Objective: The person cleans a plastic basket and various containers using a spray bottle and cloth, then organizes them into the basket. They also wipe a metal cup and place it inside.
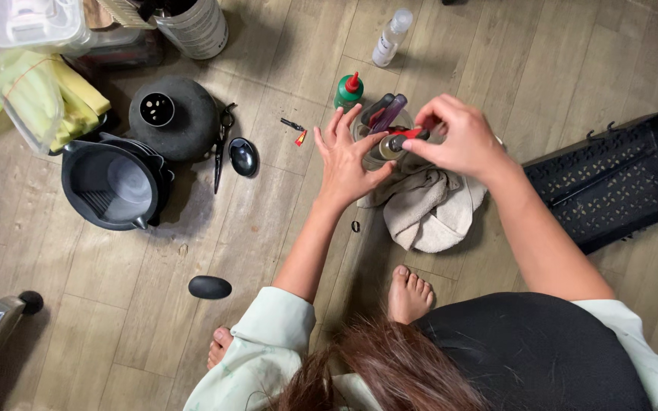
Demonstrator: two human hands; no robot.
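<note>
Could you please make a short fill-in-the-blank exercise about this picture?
1. The left hand steadies a clear ____ full of tools.
2. The right hand pinches a ____ tool at the jar's top.
3. The jar stands on a beige ____.
4. The green bottle has a ____ cap.

Missing words: jar; red-handled; cloth; red
</note>
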